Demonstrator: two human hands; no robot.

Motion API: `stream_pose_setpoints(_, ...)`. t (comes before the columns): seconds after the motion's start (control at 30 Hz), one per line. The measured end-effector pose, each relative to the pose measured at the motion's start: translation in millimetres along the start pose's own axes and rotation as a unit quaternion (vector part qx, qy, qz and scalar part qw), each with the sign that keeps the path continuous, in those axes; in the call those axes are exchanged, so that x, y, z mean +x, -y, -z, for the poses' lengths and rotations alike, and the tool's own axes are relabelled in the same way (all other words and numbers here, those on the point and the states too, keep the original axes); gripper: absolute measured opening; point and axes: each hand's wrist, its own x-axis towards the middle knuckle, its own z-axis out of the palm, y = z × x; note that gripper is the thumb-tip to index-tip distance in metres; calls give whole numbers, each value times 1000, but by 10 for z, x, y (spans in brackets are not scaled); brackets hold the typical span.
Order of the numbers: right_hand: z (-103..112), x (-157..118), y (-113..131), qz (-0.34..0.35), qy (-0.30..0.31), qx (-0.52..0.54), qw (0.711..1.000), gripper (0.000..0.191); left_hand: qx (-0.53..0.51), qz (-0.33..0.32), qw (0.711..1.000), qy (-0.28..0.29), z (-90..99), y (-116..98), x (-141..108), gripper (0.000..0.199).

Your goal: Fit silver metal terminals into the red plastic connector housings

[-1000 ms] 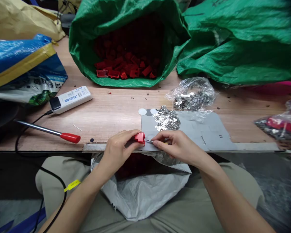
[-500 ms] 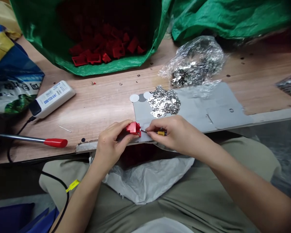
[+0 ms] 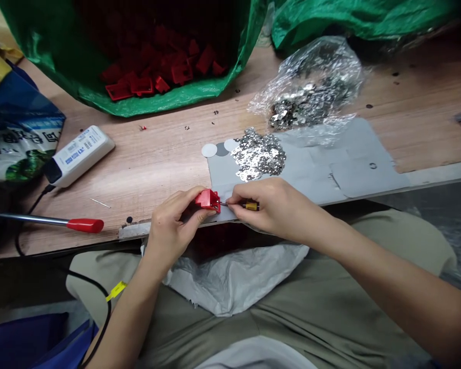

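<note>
Between the thumb and fingers of my left hand (image 3: 174, 218) is a small red plastic housing (image 3: 207, 199), its open side facing right. My right hand (image 3: 271, 207) is closed around a thin tool with a yellow-and-black handle (image 3: 250, 206), perhaps a small screwdriver. The tool's metal tip points left and meets the housing's open side; whether it goes inside I cannot tell. Just beyond my hands, a pile of small shiny metal plates (image 3: 259, 155) lies on a grey sheet (image 3: 311, 177).
A green sack (image 3: 165, 105) of red housings stands open at the back. Right of it lies a clear plastic bag (image 3: 318, 66) with metal plates. On the left are a white power bank (image 3: 80, 156) with a cable and a red-handled lever (image 3: 85, 225). A white sack (image 3: 230, 287) hangs at my lap.
The whole view has shifted slightly. Both hands keep their holds, and the housing has turned a little so that more of its open side shows.
</note>
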Motion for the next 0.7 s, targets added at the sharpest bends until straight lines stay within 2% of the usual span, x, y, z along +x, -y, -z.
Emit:
stream_pose_setpoints(0.27,1,25,20,-32,-6,-15,999,13,-10,11,1000,2,-2,-5,-3,28)
stream_pose_setpoints(0.5,-2,25,28,-18,-1,-31,999,14,7,-3,1000,1,1,-4,-1,29)
stream_pose_setpoints(0.7,-36,12,51,4,7,-87,996,20,24,-9,1000,4,16,-33,8,29)
